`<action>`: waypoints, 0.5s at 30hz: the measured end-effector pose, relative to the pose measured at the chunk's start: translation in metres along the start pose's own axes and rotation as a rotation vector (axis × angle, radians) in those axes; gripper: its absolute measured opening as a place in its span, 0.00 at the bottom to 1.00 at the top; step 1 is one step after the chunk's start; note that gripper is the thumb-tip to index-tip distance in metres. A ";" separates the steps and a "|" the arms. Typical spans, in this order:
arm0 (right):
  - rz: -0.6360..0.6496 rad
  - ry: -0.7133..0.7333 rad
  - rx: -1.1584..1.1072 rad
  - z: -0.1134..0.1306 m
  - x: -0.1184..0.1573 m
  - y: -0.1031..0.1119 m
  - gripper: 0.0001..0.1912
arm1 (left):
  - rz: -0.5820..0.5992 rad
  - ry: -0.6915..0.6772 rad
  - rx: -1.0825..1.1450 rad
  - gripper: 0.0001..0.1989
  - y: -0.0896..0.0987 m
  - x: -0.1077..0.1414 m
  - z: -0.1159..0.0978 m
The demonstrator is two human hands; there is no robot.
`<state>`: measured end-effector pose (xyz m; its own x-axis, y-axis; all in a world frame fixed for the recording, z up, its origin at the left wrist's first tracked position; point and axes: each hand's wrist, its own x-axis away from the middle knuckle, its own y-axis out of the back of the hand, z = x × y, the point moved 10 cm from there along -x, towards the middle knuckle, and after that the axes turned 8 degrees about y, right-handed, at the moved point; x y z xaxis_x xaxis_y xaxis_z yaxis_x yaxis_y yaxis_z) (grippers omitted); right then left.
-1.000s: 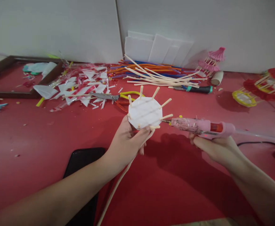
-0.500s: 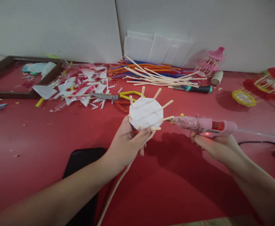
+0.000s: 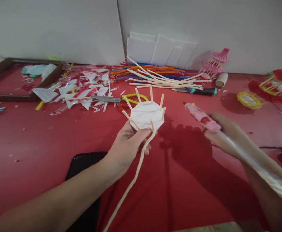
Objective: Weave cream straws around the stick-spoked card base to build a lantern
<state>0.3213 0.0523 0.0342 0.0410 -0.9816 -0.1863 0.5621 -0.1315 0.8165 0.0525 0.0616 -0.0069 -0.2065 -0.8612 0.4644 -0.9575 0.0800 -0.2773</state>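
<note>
My left hand (image 3: 133,140) is closed on the edge of a white many-sided disc (image 3: 147,112), thumb on top. Several short cream sticks (image 3: 151,94) stand up around the disc's rim. A long cream pipe cleaner (image 3: 137,172) runs from the near rim, by my thumb, down toward the bottom of the view. To the right, my right hand (image 3: 221,135) grips a pink hot glue gun (image 3: 201,117), its nozzle pointing up and left, apart from the disc. A clear glue stick (image 3: 242,153) sticks out of the gun's back.
Scissors with yellow handles (image 3: 118,99) lie behind the disc beside paper and plastic scraps (image 3: 83,87). Further back are cream pipe cleaners (image 3: 165,80) and a cutter (image 3: 203,91). A black phone-like slab (image 3: 85,161) lies under my left arm. Red and pink paper models (image 3: 276,83) stand right.
The glue gun has swung away from the disc's right side, its nozzle now tilted up. My left hand has turned the disc, and the long pipe cleaner now hangs in front of my fingers.
</note>
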 end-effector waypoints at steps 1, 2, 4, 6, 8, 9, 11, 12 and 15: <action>0.038 0.035 0.044 -0.001 -0.001 -0.002 0.15 | 0.007 -0.005 0.027 0.09 -0.001 0.000 -0.001; 0.058 0.057 0.101 -0.002 -0.003 -0.002 0.18 | 0.013 -0.013 0.049 0.10 -0.001 0.000 -0.002; 0.066 0.105 0.220 -0.005 -0.005 -0.001 0.20 | 0.017 -0.016 0.074 0.11 -0.001 0.000 -0.002; 0.078 0.143 0.347 -0.005 -0.008 -0.001 0.20 | 0.010 -0.005 0.073 0.11 0.000 0.000 0.000; 0.053 0.148 0.471 -0.003 -0.009 0.002 0.19 | -0.006 -0.006 0.047 0.10 0.001 0.000 0.000; -0.007 0.151 0.512 0.003 -0.009 0.008 0.19 | -0.015 -0.014 0.030 0.10 0.002 0.000 0.000; -0.172 0.180 0.480 0.024 -0.003 0.021 0.16 | -0.032 -0.039 0.005 0.11 0.002 0.001 -0.003; -0.267 0.216 0.379 0.038 0.003 0.027 0.13 | -0.037 -0.050 -0.001 0.13 0.002 0.002 -0.004; -0.072 0.237 -0.115 0.069 0.015 0.000 0.07 | -0.043 -0.077 -0.022 0.17 0.000 0.003 -0.007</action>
<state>0.2653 0.0281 0.0690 0.1819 -0.9090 -0.3750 0.6602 -0.1697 0.7316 0.0506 0.0624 0.0009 -0.1500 -0.9001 0.4090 -0.9693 0.0525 -0.2401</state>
